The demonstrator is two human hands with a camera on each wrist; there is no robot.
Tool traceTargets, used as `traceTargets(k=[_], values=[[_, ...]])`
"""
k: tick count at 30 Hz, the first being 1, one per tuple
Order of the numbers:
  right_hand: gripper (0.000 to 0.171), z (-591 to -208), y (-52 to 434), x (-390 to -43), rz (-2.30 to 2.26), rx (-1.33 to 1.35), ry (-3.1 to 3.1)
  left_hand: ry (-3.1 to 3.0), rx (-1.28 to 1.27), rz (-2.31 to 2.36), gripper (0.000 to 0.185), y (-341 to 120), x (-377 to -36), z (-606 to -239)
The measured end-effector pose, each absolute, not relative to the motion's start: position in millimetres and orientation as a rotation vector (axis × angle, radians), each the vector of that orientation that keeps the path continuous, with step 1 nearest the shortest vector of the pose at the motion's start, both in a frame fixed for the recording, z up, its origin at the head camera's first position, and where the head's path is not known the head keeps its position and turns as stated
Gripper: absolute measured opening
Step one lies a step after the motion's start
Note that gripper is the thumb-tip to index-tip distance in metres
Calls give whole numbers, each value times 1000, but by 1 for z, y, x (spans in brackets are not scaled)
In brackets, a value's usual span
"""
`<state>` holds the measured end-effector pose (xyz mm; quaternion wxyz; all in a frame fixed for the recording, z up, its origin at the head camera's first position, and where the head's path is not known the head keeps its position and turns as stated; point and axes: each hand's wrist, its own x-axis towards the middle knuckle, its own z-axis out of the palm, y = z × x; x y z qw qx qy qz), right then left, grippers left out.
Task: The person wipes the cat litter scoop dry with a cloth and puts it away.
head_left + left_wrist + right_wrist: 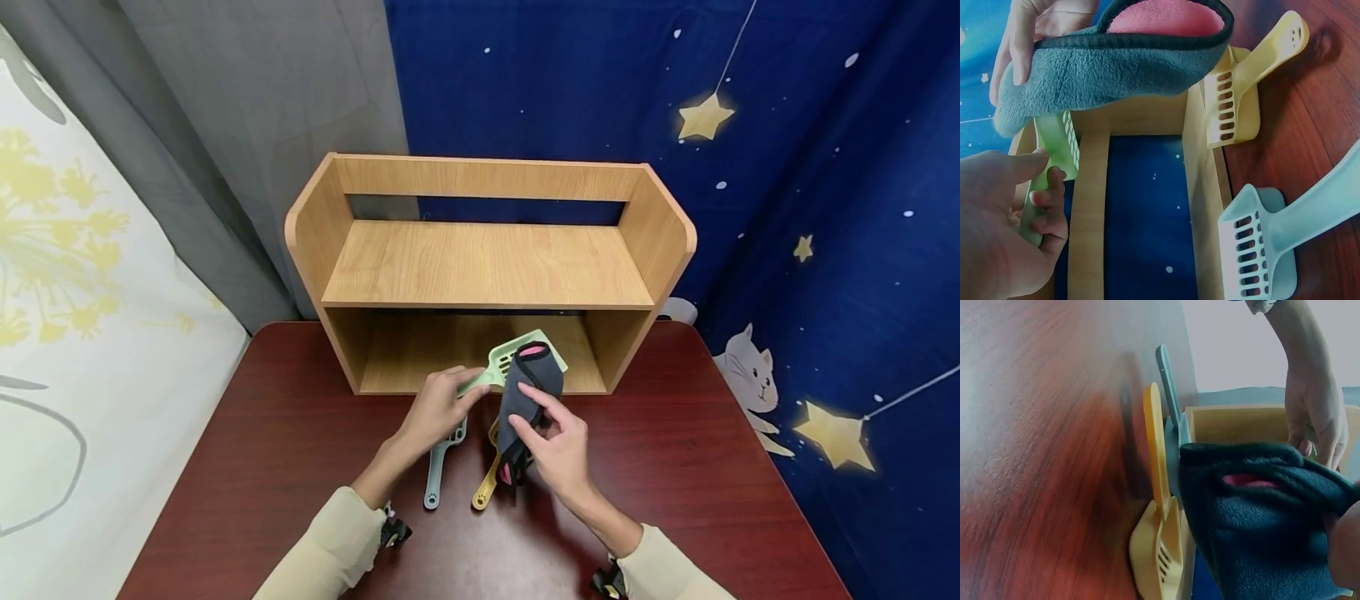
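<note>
Presently listed: left hand (435, 408) grasping the handle of a green slotted scoop (517, 354), whose head reaches into the lower compartment of the wooden shelf unit (487, 267). Right hand (558, 446) gripping a grey fleece slipper with pink lining (525, 400), held above the table just in front of the shelf and over the green scoop. Yellow scoop (486, 492) and pale blue scoop (437, 471) lying side by side on the dark red table (262, 442), below the slipper.

Head view high above the worktop (262, 433), facing 12 o'clock at the shelf (487, 267), wrist views close in, both sharing the yellow scoop (1235, 94) and grey slipper (1260, 531)
</note>
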<state>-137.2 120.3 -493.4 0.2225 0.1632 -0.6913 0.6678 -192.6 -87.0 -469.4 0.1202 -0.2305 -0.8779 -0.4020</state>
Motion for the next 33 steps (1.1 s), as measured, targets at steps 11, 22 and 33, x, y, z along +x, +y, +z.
traceTargets(k=[11, 22, 33], values=[[45, -479, 161, -157, 1745, 244, -1857, -2579, -649, -1212, 32, -103, -188, -471], [43, -489, 127, -140, 1854, 403, -1920, -2549, -639, -1224, 33, -86, -189, -474], [43, -487, 141, -147, 1855, 342, -1890, -2545, -647, -1231, 35, -89, -183, -468]])
